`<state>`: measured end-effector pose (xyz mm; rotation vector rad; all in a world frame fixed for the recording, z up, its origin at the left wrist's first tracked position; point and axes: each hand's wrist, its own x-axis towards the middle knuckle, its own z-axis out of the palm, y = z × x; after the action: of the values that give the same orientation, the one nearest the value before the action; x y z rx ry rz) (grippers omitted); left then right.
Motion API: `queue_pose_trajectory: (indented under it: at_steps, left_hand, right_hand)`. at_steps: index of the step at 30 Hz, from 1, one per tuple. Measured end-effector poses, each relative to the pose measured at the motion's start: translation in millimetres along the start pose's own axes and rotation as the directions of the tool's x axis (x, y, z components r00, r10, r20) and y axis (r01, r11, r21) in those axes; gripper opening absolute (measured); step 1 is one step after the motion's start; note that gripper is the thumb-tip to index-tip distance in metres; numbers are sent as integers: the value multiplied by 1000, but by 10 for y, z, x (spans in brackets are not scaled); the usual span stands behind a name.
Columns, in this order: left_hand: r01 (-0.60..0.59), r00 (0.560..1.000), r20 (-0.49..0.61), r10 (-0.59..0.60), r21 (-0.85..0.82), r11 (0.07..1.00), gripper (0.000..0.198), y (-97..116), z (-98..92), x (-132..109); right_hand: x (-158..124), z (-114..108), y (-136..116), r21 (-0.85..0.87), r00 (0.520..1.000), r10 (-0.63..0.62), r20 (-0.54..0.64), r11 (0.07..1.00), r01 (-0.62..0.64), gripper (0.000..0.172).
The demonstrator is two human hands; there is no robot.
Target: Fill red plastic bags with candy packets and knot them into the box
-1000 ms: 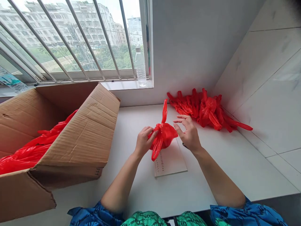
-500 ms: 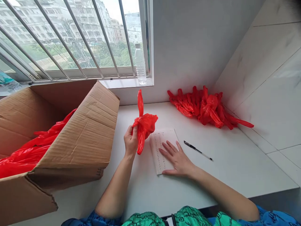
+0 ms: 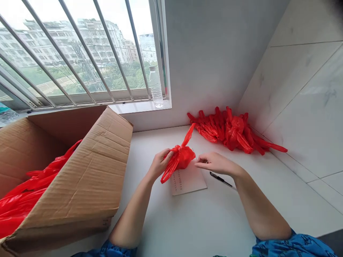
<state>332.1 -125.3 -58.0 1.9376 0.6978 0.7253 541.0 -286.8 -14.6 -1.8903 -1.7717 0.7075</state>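
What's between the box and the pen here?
In the head view, going from the box to the pen: the left hand, the red bag it holds, and the notepad, partly hidden by that bag.

Room mid-table, hemmed in by box, pile and wall.
Between the forearms, the table (image 3: 187,221) gives a wide bare lane up to the pad (image 3: 191,182). Over the pad's far part, the bag (image 3: 187,157) in the left hand (image 3: 160,163) blocks the way, its upper end reaching toward the pile (image 3: 232,130); contact there cannot be told. A strip of table parts the left hand from the box (image 3: 88,167), whose tall side bars a level reach inward; its top lies open. Bare table separates the right hand (image 3: 215,163) from the pile; the pen (image 3: 220,179) lies below that hand. The tiled wall (image 3: 302,117) closes the right.
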Motion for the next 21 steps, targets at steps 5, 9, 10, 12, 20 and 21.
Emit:
queue_pose_trajectory:
  at_steps: [5,9,10,12,20,21]
  left_hand:
    - [-63,997,46,58,117,991,36,108,-23,-74]
    - [-195,980,86,177,313,930,36,156,-14,-121]
    - [-214,977,103,189,356,910,32,151,-8,-123]
    - [-217,976,121,183,404,888,26,130,2,-122]
    - [-235,970,183,163,514,825,13,156,-18,-132]
    - [-235,971,170,169,534,812,14,158,-31,-128]
  right_hand:
    - [203,-23,-170,-80,913,-76,-402,996,48,22]
    - [398,310,-156,-179,917,-133,-376,981,68,16]
    - [414,364,-138,-196,925,-134,-356,978,67,16]
    - [420,426,-101,-225,933,-128,-336,973,52,16]
    - [384,435,-93,-261,941,-147,-304,963,66,9]
    - [370,402,-94,-253,939,-155,-307,965,76,11]
